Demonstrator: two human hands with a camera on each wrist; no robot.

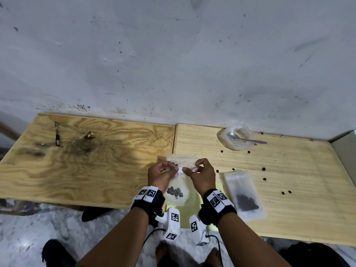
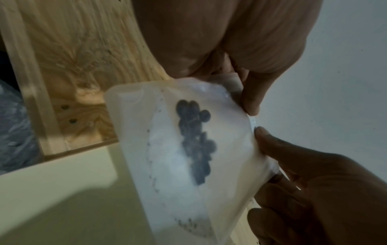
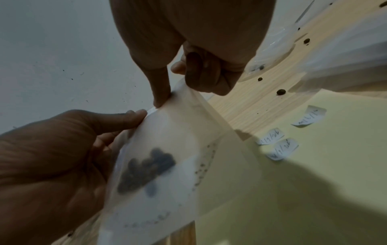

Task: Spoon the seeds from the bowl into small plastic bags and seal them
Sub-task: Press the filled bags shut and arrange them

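Grey, scuffed wall [image 1: 173,54] backs two wooden tabletops pushed side by side. On the plywood top [image 1: 77,160], near its far left corner, lies a thin dark tool [image 1: 57,136]; what it is cannot be told. Over the seam between the tops, close to the near edge, both hands hold a small bag [image 1: 178,191] upright above the wood. The left hand [image 1: 160,175] pinches the bag's top strip between thumb and curled fingers, and the right hand [image 1: 202,175] pinches the same strip just beside it, thumbs almost meeting. A cluster of dark seeds [image 1: 175,192] sits low in the bag; the left wrist view shows them [image 2: 195,142] through the cloudy plastic. Whether the strip is fully closed cannot be told. Behind the hands another bag [image 1: 182,158] lies flat on the seam. On the pale top [image 1: 289,218], a filled bag [image 1: 243,195] lies flat near the near edge, just right of the right wrist, with seeds gathered at its lower end. A clear bowl [image 1: 236,136] stands near the far edge with a spoon [image 1: 246,139] resting in it, handle pointing right. Loose seeds [image 1: 264,169] are scattered across this top. In the right wrist view, small handwritten paper slips [image 3: 282,148] lie on a pale yellow sheet [image 3: 314,182].
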